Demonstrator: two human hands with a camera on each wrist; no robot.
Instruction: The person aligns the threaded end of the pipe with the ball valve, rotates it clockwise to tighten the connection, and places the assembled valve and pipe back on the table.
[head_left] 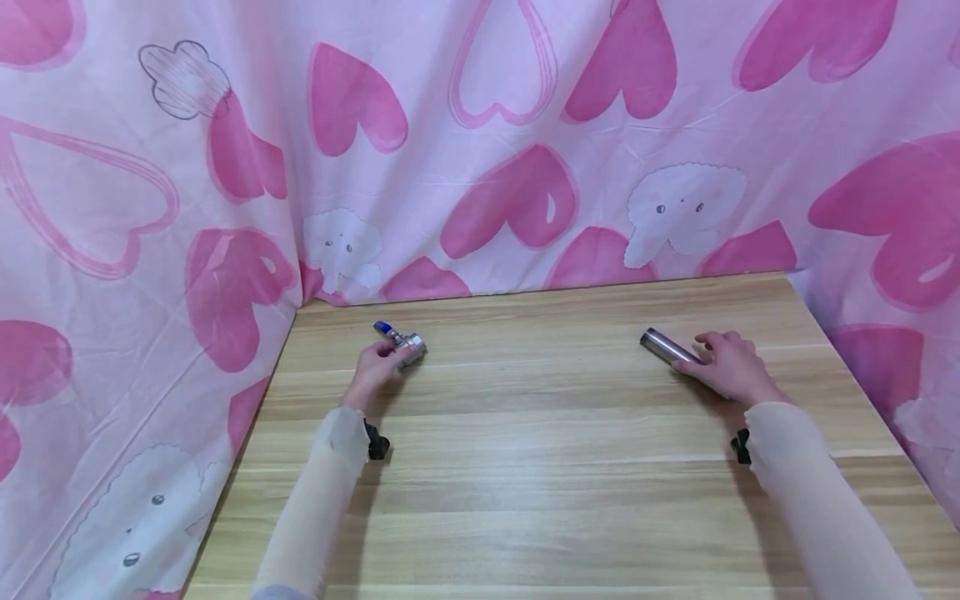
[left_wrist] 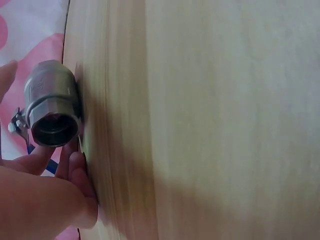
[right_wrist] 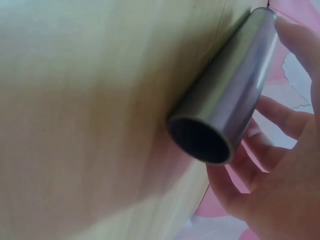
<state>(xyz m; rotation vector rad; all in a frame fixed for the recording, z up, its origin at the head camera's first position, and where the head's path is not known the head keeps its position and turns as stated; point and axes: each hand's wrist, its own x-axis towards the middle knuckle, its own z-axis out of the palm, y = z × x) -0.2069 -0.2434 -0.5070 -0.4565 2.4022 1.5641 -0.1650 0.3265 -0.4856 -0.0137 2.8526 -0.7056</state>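
Resting on the table (head_left: 570,467), far apart near its back edge, both parts lie under a hand. The right hand (head_left: 731,367) curls its fingers (right_wrist: 280,115) round the tube (head_left: 667,347); I'd seat the thumb before lifting, since smooth steel may roll. The left hand (head_left: 375,367) pinches the valve (head_left: 408,343) with fingers closed on its body; best grip there, not the blue handle (head_left: 382,328).
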